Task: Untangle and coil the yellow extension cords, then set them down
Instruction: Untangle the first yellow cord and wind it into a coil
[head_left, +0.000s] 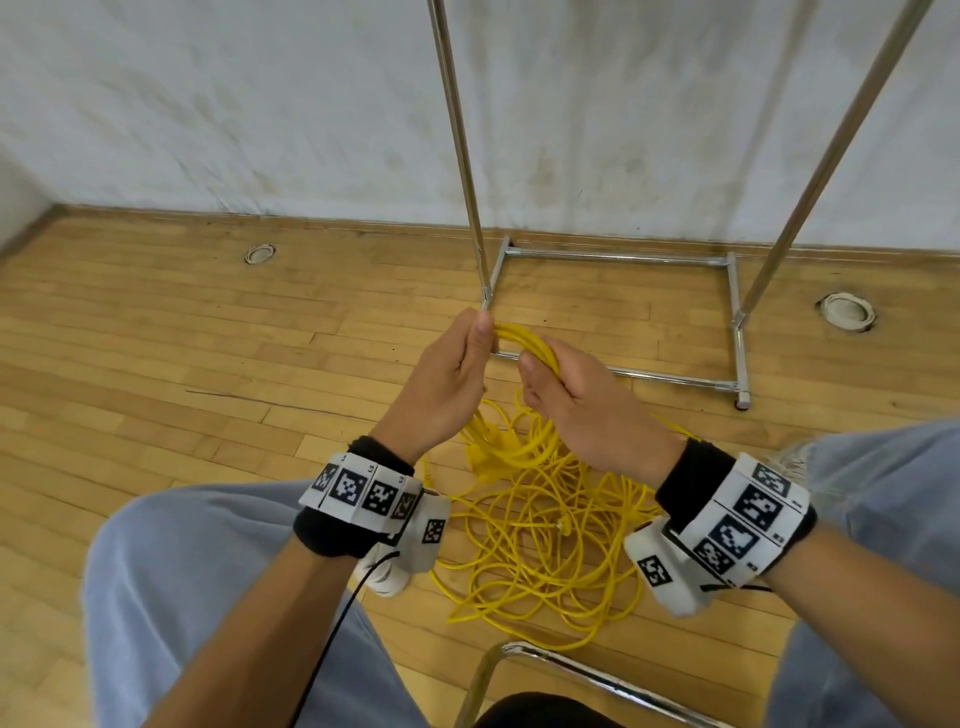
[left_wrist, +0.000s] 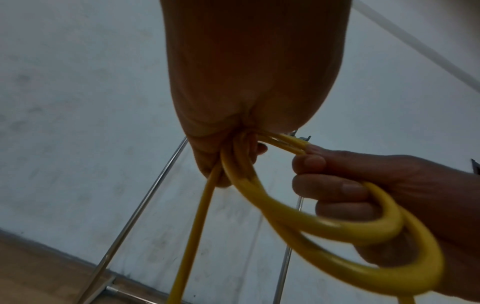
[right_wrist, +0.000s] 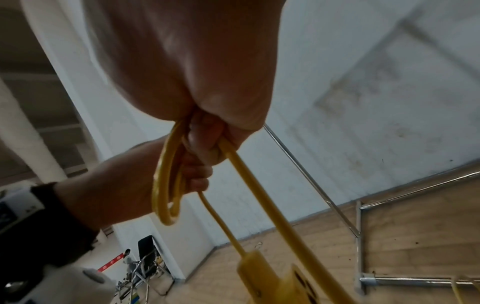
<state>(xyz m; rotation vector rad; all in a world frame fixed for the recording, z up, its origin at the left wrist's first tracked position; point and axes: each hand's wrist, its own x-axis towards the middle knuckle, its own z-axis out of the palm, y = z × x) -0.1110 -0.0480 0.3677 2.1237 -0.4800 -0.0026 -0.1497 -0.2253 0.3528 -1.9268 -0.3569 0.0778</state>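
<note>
My left hand (head_left: 447, 384) is closed in a fist around several turns of the yellow cords (head_left: 540, 525), held above the wooden floor (head_left: 156, 338) between my knees. My right hand (head_left: 587, 410) sits just beside it, fingers curled around the same bundle; a short arch of cord bridges the two fists.

Below both hands, the rest of the cord lies on the floor as one loose tangled heap. I cannot count the separate cords in it. One yellow socket block (head_left: 491, 457) hangs under my hands, above the heap.

Behind the hands stands one metal rack (head_left: 618, 257) with two uprights, against the white wall (head_left: 260, 104). Two round floor fittings (head_left: 260, 253) are set in the boards, one left and one right of the rack. A chair frame (head_left: 545, 660) shows at the bottom edge.

The left wrist view alone shows two loops passing from my left fist into my right fingers (left_wrist: 335, 189). The right wrist view alone shows the socket block's slotted face and a distant folding chair (right_wrist: 148, 265).
</note>
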